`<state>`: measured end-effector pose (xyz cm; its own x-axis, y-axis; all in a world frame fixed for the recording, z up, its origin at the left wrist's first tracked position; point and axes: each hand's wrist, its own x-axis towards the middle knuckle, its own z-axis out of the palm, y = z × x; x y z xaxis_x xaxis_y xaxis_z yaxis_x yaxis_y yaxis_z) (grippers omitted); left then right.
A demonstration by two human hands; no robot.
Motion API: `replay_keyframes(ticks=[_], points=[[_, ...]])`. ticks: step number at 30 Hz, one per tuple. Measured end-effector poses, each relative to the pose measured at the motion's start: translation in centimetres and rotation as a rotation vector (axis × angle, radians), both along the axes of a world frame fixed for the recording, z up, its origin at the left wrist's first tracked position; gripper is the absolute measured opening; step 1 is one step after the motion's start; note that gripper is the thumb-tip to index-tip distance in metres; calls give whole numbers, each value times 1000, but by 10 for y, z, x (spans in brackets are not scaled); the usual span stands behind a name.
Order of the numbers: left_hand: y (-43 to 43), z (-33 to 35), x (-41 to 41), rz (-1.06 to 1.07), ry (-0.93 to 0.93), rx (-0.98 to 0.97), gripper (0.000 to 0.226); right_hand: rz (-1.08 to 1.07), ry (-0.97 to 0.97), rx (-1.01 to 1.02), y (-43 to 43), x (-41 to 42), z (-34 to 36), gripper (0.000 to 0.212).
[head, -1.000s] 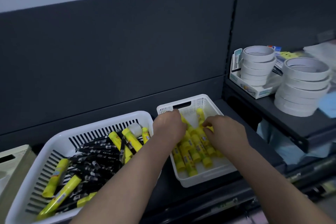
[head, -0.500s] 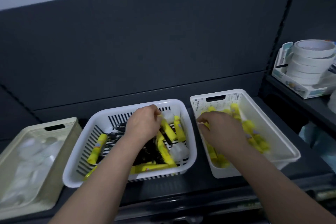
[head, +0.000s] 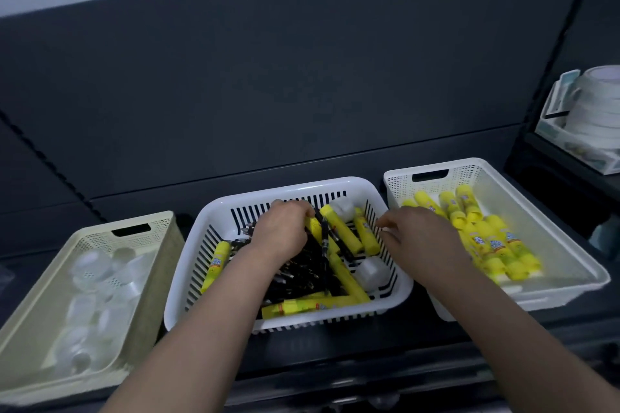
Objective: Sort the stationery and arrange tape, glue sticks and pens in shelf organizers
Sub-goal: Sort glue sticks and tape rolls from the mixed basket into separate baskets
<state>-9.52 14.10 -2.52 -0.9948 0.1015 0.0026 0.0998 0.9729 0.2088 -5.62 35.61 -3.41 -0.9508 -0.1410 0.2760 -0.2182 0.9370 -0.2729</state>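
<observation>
Right hand [head: 422, 241] has left the sorted glue sticks [head: 486, 238] in the right basket [head: 469, 178] and hovers at the right rim of the slotted basket [head: 288, 186], mid-shelf, fingers loosely spread and empty. Left hand [head: 281, 231] curls among pens [head: 302, 275] near that basket's back wall; whether it grips cannot be told.

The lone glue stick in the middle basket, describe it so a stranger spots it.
Find the white slotted basket in the middle. By its left wall, left of the left hand, lies one yellow glue stick, apart from those among black pens.
</observation>
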Motion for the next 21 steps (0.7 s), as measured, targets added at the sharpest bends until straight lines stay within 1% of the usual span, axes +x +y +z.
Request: replay_keyframes(ticks=[3,4,7,10,12,13,15,17,19,21], points=[[2,-6,-9,-137,-39,-147,57,-22,-15,32,-5,2,1,24],[1,-8,-10,-164,-34,-201,55,-25,-14,55,-6,2,1,24],[-4,-11,-13,-201,5,-353,39,-37,-8,122,-10,2,1,26],[-18,-8,-12,-118,26,-392,29,-39,-3,127,-23,0,4,24],[-28,-4,-10,-29,24,-340,25,-20,-8,116,-36,-6,4,23],[-33,-1,-9,8,22,-283,23,-16,-26,96,-42,-11,3,22],[-45,6,-5,82,6,-83,20,-8,-94,61,-55,-23,-1,26],[-56,11,0,139,8,79,21,-6,-144,89,-67,-38,-9,30],[-66,13,6,153,41,145,20,-27,-180,143,-77,-51,-14,33],[-74,13,10,156,59,179,19,-44,-197,181,-84,-61,-17,32]])
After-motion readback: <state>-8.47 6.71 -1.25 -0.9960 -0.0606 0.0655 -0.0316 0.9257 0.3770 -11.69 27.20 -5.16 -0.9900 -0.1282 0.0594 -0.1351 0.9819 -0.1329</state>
